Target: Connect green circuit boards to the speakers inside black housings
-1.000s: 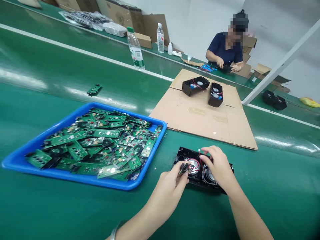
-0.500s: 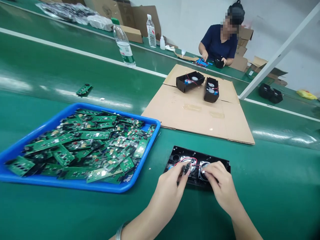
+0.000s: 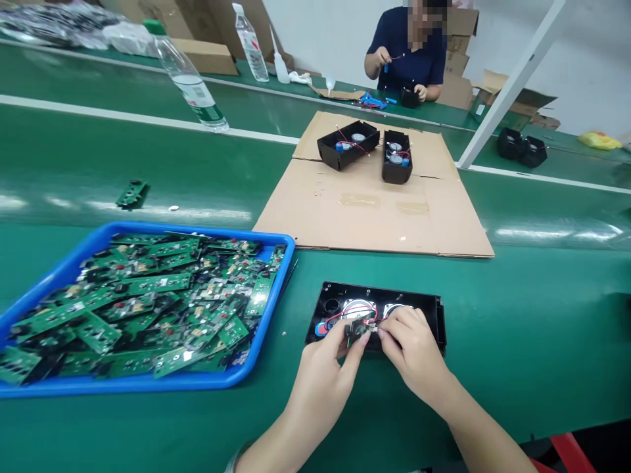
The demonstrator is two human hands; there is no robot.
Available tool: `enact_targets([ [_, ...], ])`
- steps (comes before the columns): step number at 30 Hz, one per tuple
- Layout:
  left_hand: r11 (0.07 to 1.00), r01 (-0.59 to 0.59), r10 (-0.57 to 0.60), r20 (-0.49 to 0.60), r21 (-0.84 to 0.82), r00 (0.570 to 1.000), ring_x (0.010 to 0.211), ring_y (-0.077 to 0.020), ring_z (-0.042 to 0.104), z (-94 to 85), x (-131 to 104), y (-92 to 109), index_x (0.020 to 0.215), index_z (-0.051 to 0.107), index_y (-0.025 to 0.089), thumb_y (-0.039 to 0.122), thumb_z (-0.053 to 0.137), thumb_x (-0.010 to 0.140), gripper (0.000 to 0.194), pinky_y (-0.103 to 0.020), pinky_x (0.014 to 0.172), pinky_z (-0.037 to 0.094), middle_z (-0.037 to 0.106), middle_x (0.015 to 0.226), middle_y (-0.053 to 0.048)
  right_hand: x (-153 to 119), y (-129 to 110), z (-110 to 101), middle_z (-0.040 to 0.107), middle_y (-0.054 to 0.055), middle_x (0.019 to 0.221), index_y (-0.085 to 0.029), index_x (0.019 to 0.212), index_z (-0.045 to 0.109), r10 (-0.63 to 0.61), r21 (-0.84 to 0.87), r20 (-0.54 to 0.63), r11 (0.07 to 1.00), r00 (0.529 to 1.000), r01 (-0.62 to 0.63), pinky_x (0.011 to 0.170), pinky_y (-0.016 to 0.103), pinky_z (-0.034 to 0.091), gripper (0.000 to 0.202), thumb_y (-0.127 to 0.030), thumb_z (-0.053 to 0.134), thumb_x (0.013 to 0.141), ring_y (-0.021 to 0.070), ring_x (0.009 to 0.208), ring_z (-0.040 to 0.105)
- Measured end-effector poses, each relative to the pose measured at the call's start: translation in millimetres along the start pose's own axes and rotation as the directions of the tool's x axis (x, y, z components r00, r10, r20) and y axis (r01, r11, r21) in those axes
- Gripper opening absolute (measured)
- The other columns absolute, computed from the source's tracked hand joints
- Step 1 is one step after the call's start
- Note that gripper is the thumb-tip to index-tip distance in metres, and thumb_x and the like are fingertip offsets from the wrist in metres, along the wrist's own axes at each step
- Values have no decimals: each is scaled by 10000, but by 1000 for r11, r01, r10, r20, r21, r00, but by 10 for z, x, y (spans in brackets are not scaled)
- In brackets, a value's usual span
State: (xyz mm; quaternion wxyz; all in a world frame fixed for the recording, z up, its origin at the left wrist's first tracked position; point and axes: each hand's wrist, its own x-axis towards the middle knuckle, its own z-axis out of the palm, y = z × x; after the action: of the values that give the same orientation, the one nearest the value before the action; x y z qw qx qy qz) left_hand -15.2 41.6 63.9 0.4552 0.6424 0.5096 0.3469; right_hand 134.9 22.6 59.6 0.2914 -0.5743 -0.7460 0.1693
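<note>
Between the thumb and fingers of my left hand is a small green circuit board, held over a black speaker housing. My right hand is closed in a pinch on a small white wire connector right at the board's edge. Whether the plug sits in its socket is hidden by the fingers. Inside the housing are two round speakers, the left speaker partly covered by red and black wires. A blue cylindrical part lies at the housing's left end.
A blue tray heaped with circuit boards stands at left. Two black housings, one angled and one upright, rest on a cardboard sheet. Beyond are a water bottle, a slanted white post and a co-worker handling wires.
My right hand has moved left with the connector, up to the board in my left hand. The camera view has shifted. The co-worker has raised one hand with a wired part.
</note>
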Motion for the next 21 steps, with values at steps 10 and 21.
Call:
enact_targets([
  [10,992,-94,100,-69,87,993,638,-168,671,66,-63,-61,911,606,203,231,497,819,145,-235,573,533,709,738,-4,3,-59,63,566,31,731,-146,726,584,32,-78,-34,996,999,-34,671,301,347,238,-99,401,871,156,711,480],
  [21,989,-149,148,30,25,989,767,-172,668,14,-2,-81,918,580,196,216,456,856,140,-215,601,518,702,843,-43,25,16,-35,616,34,724,-138,1023,567,-110,-105,-84,989,990,100,639,299,373,334,-365,330,957,152,661,530],
])
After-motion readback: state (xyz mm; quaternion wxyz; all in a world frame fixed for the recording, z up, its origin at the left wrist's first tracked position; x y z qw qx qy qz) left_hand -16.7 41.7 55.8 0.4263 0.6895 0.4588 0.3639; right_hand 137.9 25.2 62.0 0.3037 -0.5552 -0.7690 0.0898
